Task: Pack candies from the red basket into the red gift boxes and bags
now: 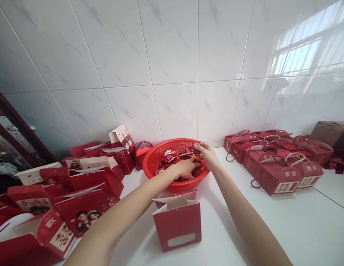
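A red plastic strainer basket (149, 162) stands against the wall, holding many small wrapped candies (168, 157). My left hand (185, 169) reaches into it, fingers spread over the wrapped pieces, with the fingertips partly hidden among them. At the basket's right rim, my right hand (207, 152) pinches a small red wrapped candy (197, 147) between thumb and fingers. Between my forearms, in front of the basket, a red paper gift box (179, 225) stands upright with its top open and an oval window low on its front.
Several unclosed red gift boxes (88, 210) crowd the left side. Closed red boxes with cord handles (280, 173) stand grouped on the right. A brown cardboard box (331, 133) sits at the far right. The white tabletop (224, 221) meets a tiled wall (174, 55) behind.
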Motion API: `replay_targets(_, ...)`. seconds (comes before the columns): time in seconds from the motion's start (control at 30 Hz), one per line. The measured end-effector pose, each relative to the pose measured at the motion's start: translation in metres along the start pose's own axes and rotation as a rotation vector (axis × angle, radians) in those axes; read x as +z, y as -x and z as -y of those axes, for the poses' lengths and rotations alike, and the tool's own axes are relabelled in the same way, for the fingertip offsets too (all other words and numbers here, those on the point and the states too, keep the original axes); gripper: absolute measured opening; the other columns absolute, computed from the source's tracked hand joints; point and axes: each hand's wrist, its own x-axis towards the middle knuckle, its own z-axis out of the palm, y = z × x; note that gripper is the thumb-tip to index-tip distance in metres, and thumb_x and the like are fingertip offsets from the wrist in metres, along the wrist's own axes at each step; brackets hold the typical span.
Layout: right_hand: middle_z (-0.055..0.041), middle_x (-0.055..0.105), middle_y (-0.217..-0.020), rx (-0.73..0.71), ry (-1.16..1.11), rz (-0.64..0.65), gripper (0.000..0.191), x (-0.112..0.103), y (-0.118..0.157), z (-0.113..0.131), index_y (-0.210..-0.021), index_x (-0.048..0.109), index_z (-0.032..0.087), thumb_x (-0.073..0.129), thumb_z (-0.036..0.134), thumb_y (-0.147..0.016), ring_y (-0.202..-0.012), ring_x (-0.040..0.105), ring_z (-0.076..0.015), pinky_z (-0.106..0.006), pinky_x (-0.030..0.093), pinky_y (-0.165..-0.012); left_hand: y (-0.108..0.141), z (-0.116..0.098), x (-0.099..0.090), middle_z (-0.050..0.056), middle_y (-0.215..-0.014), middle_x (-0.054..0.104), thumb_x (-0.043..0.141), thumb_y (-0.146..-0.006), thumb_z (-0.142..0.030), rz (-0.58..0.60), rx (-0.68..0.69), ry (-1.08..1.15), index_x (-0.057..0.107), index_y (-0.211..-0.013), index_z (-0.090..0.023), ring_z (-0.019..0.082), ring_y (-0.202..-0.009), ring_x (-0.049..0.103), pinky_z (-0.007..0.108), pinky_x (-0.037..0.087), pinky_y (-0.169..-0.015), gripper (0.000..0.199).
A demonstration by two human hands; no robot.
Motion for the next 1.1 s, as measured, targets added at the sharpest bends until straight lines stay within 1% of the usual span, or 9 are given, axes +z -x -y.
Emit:
replay_targets(0.17, 0.0004, 0.067, -0.071, -0.016, -0.031, -0.018, 0.026, 0.001, 0.0, 0.0, -0.067, 0.059, 0.02, 0.077, 0.038, -0.06, -0.072, 0.063, -0.0159, -0.027, 0.05, -0.064, -0.01, -0.004, 0.0, 0.016, -0.111, 0.067, 0.072, -0.068, -0.027, 0.05, 0.015, -0.177, 0.07, -0.122, -0.022, 0.038, -0.102, 0.063, 0.04, 0.047, -0.084, 0.055)
replay_targets(0.27, 0.0005, 0.066, -0.069, -0.019, -0.055, -0.031, 0.026, 0.001, -0.001, -0.001, -0.068, 0.059, 0.02, 0.077, 0.037, -0.06, -0.069, 0.062, -0.0153, -0.026, 0.05, -0.062, -0.009, -0.002, -0.002, 0.014, -0.097, 0.068, 0.072, -0.067, -0.026, 0.004, 0.071, -0.137, 0.076, -0.094, -0.02, 0.034, -0.09, 0.065, 0.037, 0.047, -0.076, 0.028)
replay_targets(0.33, 0.0007, 0.066, -0.068, -0.022, -0.072, -0.042, 0.027, 0.001, -0.001, -0.002, -0.067, 0.059, 0.02, 0.078, 0.037, -0.059, -0.067, 0.062, -0.0148, -0.026, 0.05, -0.062, -0.008, 0.0, -0.004, 0.01, -0.083, 0.068, 0.07, -0.067, -0.026, -0.048, 0.07, -0.016, 0.071, -0.07, -0.02, 0.027, -0.074, 0.063, 0.033, 0.044, -0.067, 0.007)
replay_targets(0.5, 0.0003, 0.067, -0.068, -0.038, -0.127, -0.09, 0.028, 0.0, -0.002, -0.003, -0.068, 0.06, 0.02, 0.079, 0.038, -0.059, -0.067, 0.063, -0.0148, -0.027, 0.053, -0.065, -0.005, 0.008, -0.012, -0.001, -0.054, 0.056, 0.06, -0.064, -0.02, -0.143, -0.15, 0.448, 0.058, -0.052, -0.021, 0.016, -0.051, 0.049, 0.027, 0.034, -0.051, 0.012)
replay_targets(0.6, 0.0002, 0.067, -0.069, -0.053, -0.163, -0.131, 0.029, -0.001, -0.004, -0.003, -0.069, 0.06, 0.021, 0.079, 0.04, -0.059, -0.069, 0.065, -0.0159, -0.028, 0.055, -0.065, -0.003, 0.017, -0.02, -0.004, -0.045, 0.045, 0.055, -0.064, -0.023, -0.224, -0.239, 0.513, 0.048, -0.045, -0.02, 0.013, -0.046, 0.038, 0.027, 0.026, -0.048, 0.021)
replay_targets(0.73, 0.0008, 0.067, -0.067, -0.065, -0.187, -0.153, 0.03, -0.001, -0.006, -0.004, -0.067, 0.059, 0.021, 0.08, 0.04, -0.058, -0.068, 0.065, -0.0158, -0.028, 0.056, -0.062, 0.0, 0.029, -0.029, -0.004, -0.045, 0.041, 0.051, -0.066, -0.028, -0.373, -0.301, 0.544, 0.044, -0.045, -0.02, 0.012, -0.048, 0.037, 0.027, 0.026, -0.05, 0.024)
replay_targets(0.87, 0.0007, 0.069, -0.067, -0.069, -0.185, -0.149, 0.028, -0.001, -0.005, -0.004, -0.067, 0.062, 0.02, 0.08, 0.039, -0.059, -0.068, 0.065, -0.0153, -0.027, 0.055, -0.062, -0.001, 0.038, -0.032, -0.003, -0.053, 0.049, 0.047, -0.07, -0.033, -0.6, -0.324, 0.581, 0.05, -0.054, -0.02, 0.015, -0.058, 0.046, 0.027, 0.034, -0.057, 0.021)
replay_targets(0.97, 0.0008, 0.068, -0.066, -0.068, -0.167, -0.126, 0.028, 0.0, -0.004, -0.004, -0.066, 0.062, 0.02, 0.08, 0.041, -0.061, -0.067, 0.064, -0.0153, -0.028, 0.055, -0.063, -0.002, 0.041, -0.032, -0.002, -0.06, 0.057, 0.051, -0.07, -0.033, -0.702, -0.319, 0.592, 0.055, -0.06, -0.019, 0.017, -0.065, 0.053, 0.027, 0.04, -0.063, 0.018)
replay_targets(1.1, 0.0007, 0.069, -0.065, -0.06, -0.113, -0.051, 0.032, 0.001, -0.002, -0.005, -0.066, 0.063, 0.02, 0.08, 0.047, -0.064, -0.064, 0.063, -0.0153, -0.029, 0.053, -0.065, -0.003, 0.042, -0.032, 0.004, -0.088, 0.074, 0.056, -0.071, -0.031, -0.781, -0.207, 0.707, 0.07, -0.082, -0.016, 0.022, -0.086, 0.065, 0.032, 0.048, -0.081, 0.023)
